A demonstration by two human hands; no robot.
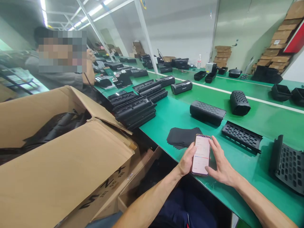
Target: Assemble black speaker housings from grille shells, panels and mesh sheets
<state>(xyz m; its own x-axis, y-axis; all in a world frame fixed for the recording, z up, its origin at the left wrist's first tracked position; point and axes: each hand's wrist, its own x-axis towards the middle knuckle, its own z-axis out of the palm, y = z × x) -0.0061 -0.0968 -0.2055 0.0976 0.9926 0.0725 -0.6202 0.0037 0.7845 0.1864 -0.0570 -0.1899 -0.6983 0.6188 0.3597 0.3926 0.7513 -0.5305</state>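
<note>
A smartphone with a lit, pale screen is held upright over the front edge of the green worktop. My left hand is closed around its left side, with the thumb along the edge. My right hand is at the phone's right side, fingers stretched out and apart. Its thumb tip reaches the lower screen and its fingertips are by the upper right corner; a gap shows between palm and phone. Just behind the phone lies a stack of thin black sheets, partly covered by it.
Perforated black covers and a slotted black panel lie beyond my right hand. Stacked black housings stand at left on the worktop. A large open cardboard box fills the left foreground. Another person is behind it.
</note>
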